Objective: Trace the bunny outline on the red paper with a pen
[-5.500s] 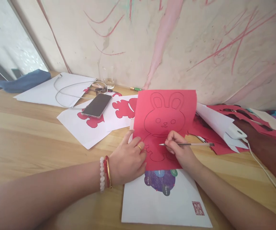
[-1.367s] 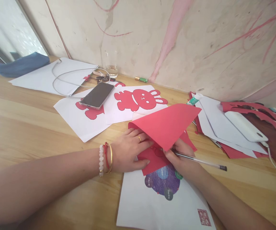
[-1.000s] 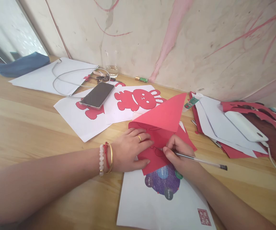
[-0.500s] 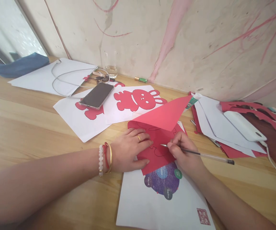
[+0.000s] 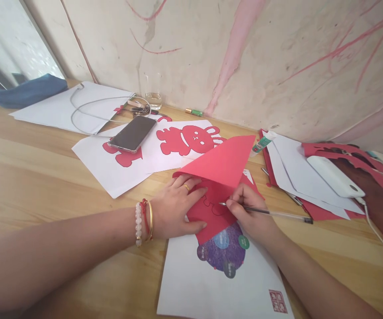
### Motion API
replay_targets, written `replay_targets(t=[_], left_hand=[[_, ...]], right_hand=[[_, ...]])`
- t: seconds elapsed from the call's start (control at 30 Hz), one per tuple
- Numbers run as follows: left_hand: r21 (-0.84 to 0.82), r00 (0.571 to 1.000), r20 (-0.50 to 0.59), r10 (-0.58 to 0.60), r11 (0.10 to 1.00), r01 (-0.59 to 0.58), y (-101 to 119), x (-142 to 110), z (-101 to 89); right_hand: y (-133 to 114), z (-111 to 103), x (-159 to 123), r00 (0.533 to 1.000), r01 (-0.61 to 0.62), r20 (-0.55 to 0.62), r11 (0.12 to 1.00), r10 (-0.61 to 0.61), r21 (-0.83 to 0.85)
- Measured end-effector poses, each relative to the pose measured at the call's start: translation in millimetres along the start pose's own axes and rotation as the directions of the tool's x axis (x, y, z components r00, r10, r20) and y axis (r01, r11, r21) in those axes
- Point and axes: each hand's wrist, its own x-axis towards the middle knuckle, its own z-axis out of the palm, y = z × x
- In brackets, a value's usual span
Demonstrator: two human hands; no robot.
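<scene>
My left hand point(image 5: 181, 206) lies flat with spread fingers on a sheet of red paper point(image 5: 211, 223), pressing it down. Pinched in my right hand point(image 5: 253, 210) is a ballpoint pen point(image 5: 278, 214), its tip at the dark outline drawn on the red sheet. The sheet's far part curls up and over, hiding some of the drawing. Beneath it lies a white booklet point(image 5: 191, 283) with a purple round picture. Beyond my left hand, a red paper rabbit point(image 5: 196, 138) rests on white paper.
A phone point(image 5: 133, 134) covers part of another red cutout. Behind it stand a glass point(image 5: 153, 95) and keys point(image 5: 140, 107). At right are a glue stick point(image 5: 264, 141), stacked papers point(image 5: 294, 164), a white power bank point(image 5: 336, 176) with a cable and red scraps point(image 5: 354, 157).
My right hand and the pen tip have shifted slightly left along the outline. The curled part of the red sheet leans a little lower and further left. My left hand stays on the paper.
</scene>
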Motion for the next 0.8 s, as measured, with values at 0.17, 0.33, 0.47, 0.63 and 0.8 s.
replay_targets(t=[0.17, 0.33, 0.47, 0.63, 0.8], left_hand=[[-0.002, 0.998, -0.050, 0.035, 0.999, -0.035, -4, 0, 0.4], [-0.005, 0.999, 0.017, -0.046, 0.999, 0.046, -6, -1, 3.2], [-0.028, 0.999, -0.044, -0.007, 1.000, 0.005, -7, -1, 4.2], [-0.060, 0.997, 0.022, -0.078, 0.995, 0.079, -6, -1, 3.5], [-0.246, 1.000, 0.011, -0.028, 0.969, 0.030, -5, -2, 1.6]], right_hand=[[-3, 4, -4, 0.999, -0.029, 0.014, 0.993, 0.031, -0.115], [-7, 7, -5, 1.000, -0.022, -0.014, 0.985, 0.020, -0.174], [-7, 7, -4, 1.000, -0.027, 0.003, 0.983, 0.028, -0.180], [-8, 8, -4, 1.000, -0.026, -0.001, 0.978, 0.027, -0.205], [-10, 9, -5, 0.999, -0.035, -0.014, 0.973, 0.032, -0.229]])
